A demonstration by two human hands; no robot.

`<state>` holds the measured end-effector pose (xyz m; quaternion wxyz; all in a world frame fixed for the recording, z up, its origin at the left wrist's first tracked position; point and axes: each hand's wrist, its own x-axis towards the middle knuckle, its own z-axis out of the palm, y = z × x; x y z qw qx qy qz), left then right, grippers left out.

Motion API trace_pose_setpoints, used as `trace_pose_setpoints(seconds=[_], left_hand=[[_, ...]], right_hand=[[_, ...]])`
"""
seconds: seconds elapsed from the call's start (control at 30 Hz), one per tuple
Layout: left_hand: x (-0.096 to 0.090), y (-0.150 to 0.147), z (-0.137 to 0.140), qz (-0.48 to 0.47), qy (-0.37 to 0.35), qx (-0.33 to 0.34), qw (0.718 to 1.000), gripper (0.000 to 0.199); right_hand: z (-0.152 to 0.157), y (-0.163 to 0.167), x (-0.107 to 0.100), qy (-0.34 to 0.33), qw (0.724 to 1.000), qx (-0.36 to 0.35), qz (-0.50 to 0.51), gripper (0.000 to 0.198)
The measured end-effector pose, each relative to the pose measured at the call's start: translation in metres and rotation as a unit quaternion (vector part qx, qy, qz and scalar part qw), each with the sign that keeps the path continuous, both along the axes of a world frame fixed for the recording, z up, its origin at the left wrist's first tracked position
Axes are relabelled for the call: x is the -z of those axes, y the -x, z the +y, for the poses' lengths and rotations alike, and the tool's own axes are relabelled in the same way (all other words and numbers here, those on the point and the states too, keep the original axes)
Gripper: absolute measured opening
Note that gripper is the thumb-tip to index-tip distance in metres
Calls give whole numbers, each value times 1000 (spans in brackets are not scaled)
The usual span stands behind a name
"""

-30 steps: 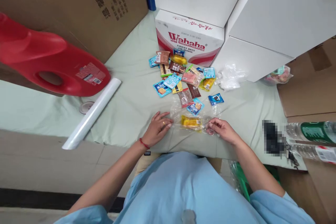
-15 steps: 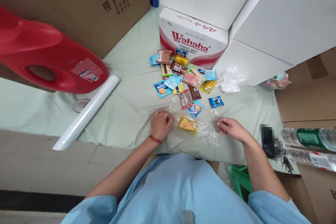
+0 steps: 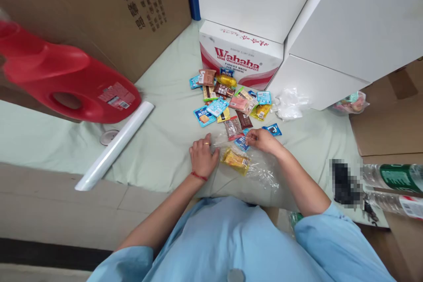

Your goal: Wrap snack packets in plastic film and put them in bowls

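Observation:
My left hand (image 3: pixel 204 158) lies on the cloth with its fingers stretched out, its thumb side beside the left edge of a clear plastic bag (image 3: pixel 264 176). A yellow-wrapped snack (image 3: pixel 235 161) lies at the bag, right of that hand. My right hand (image 3: pixel 264 141) has its fingers closed together over the right part of a blue snack packet (image 3: pixel 242 142). Whether they pinch the packet or the clear plastic is hidden. Just beyond are a clear and red packet of brown snack (image 3: pixel 233 128) and a small dark-blue packet (image 3: pixel 272 129), partly behind the right hand.
A pile of snack packets (image 3: pixel 218 106) lies before a Wahaha carton (image 3: pixel 241 55). Crumpled clear plastic (image 3: pixel 292 103) is right of it. At left are a red jug (image 3: pixel 82 83) and a white roll (image 3: pixel 114 147). Water bottles (image 3: pixel 396 176) lie at the right edge.
My right hand has moved left and away from me, from the bag's right side to the blue packet. My left hand has opened from a curled shape to stretched fingers.

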<state>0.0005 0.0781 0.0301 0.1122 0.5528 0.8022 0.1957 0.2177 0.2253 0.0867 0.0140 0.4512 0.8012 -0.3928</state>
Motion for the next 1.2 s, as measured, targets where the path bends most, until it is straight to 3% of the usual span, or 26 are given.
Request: trace_pose_setpoints(seconds=[0.07, 0.17, 0.3, 0.37, 0.5, 0.6, 0.77, 0.93, 1.07, 1.13, 1.2], left_hand=[[-1, 2, 2, -3, 21, 20, 1000, 37], [0, 3, 5, -15, 27, 35, 999, 19], [2, 5, 6, -30, 7, 21, 999, 13], [1, 9, 5, -66, -20, 13, 998, 10], [-13, 11, -2, -235, -59, 25, 970, 10], [-29, -4, -10, -279, -59, 83, 955, 11], [-37, -39, -20, -100, -60, 229, 966, 24], [-24, -44, -33, 24, -52, 258, 964, 34], [-11, -43, -45, 63, -77, 266, 959, 45], [-4, -43, -52, 74, -98, 271, 955, 48], [1, -44, -56, 83, -113, 273, 952, 50]], right_hand=[[-12, -1, -8, 13, 999, -8, 32, 23], [-47, 0, -21, -49, 994, -83, 42, 36], [-102, 6, -27, -93, 972, -202, -77, 49], [-120, 8, -23, -106, 966, -204, -117, 52], [-131, 9, -13, -133, 970, -169, -117, 51], [-131, 10, -9, -156, 970, -161, -99, 49], [-134, 4, -5, -170, 973, -147, -45, 35], [-154, -32, -7, -149, 982, -117, -5, 51], [-168, -74, -12, -61, 992, -106, 25, 39], [-164, -89, -12, -13, 996, -61, 57, 30], [-155, -96, -6, -47, 996, 54, 59, 33]])
